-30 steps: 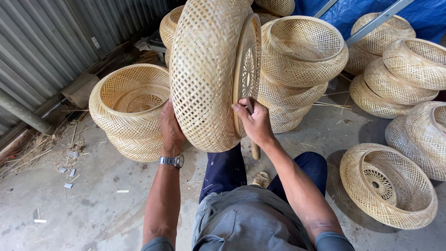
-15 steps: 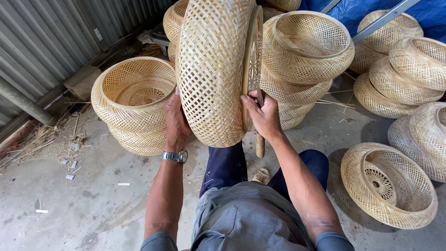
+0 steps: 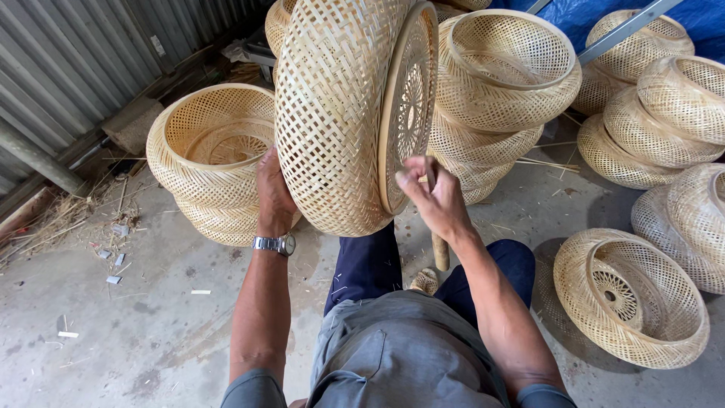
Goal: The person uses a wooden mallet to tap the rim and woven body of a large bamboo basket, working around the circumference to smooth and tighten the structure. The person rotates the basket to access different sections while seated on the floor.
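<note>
Concrete floor; rt hand [image 3: 436, 198] off basket [image 3: 340, 113] now

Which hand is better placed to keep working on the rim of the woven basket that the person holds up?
The right hand, probably. It is at the flat rim side of the held basket, fingers pinched near the rim edge. The left hand is pressed against the rounded woven wall, supporting the basket, so it is not free.
</note>
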